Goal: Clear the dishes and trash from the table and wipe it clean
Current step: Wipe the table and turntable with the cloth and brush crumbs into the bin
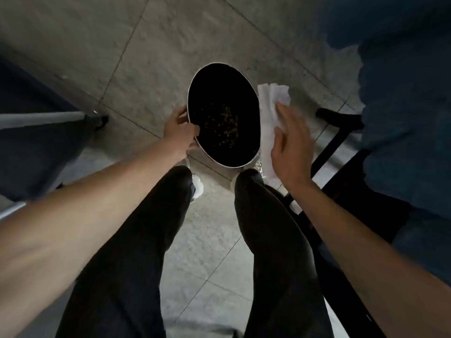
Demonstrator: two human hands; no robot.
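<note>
A black bowl (223,113) with a pale rim and small yellowish food scraps inside hangs tilted above the tiled floor, in front of my legs. My left hand (179,134) grips its left rim, thumb inside and fingers behind. Right of the bowl is a white paper napkin (269,103), and my right hand (291,148) holds it with fingers mostly straight over it. The napkin's lower part is hidden behind that hand.
My legs in black trousers and white shoes (196,189) stand on grey floor tiles (170,45). A dark chair with a metal frame (48,117) is at left. Black table or chair legs (336,132) and a dark blue shape (402,93) fill the right.
</note>
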